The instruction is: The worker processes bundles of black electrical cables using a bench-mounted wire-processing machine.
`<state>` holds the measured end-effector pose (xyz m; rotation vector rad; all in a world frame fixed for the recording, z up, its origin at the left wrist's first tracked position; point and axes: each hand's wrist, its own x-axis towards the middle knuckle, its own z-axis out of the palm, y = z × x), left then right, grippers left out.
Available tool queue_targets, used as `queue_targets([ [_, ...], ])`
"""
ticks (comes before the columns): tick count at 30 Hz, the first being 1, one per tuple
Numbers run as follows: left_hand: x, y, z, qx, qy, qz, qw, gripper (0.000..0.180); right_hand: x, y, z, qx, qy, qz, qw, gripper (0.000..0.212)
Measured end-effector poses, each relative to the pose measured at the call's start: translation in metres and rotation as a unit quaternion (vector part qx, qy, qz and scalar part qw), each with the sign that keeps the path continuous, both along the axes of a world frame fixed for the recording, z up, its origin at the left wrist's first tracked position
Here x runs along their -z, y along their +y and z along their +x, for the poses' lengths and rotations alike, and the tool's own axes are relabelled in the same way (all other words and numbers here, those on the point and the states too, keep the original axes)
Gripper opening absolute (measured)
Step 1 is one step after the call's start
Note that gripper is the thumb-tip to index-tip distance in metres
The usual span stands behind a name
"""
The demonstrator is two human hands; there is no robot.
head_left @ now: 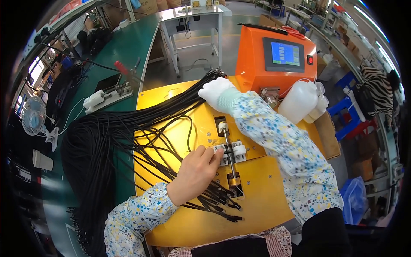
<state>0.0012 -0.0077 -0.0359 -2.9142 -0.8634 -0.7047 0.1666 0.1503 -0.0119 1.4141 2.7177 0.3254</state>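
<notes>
left hand (195,171) is pinching one black cable (188,128) with closed fingertips, pressing its end into the white clamp fixture (231,150) at the middle of the yellow plate (265,192). right hand (216,92), gloved in white, is closing on the cable bundle (171,109) beyond the fixture, just before the orange machine (257,64). seating the cable straight in the fixture's slot, along the metal rod, probably matters most; loose ends nearer than the fixture could snag.
</notes>
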Motion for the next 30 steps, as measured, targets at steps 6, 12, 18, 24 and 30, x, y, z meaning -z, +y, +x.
queue_targets([
  [6,0.004,0.001,-0.001,-0.005,-0.003,-0.009,1.0,0.038,0.011,0.014,-0.008,-0.015,-0.074,0.001,0.997,0.016],
  [12,0.006,0.003,-0.004,-0.012,-0.03,-0.022,0.999,0.037,-0.006,0.002,-0.004,0.042,0.011,-0.032,0.999,0.017],
  [18,0.006,0.009,-0.005,-0.07,-0.109,-0.109,0.986,0.028,-0.04,-0.037,0.021,-0.062,0.131,0.126,0.981,0.012],
  [24,0.01,0.013,-0.008,-0.061,-0.092,-0.114,0.987,0.013,-0.047,-0.06,0.017,-0.08,0.078,0.203,0.973,0.008],
  [30,-0.067,0.0,-0.019,0.04,0.051,-0.445,0.893,0.013,-0.041,-0.075,0.025,0.017,0.164,0.12,0.979,0.008],
])
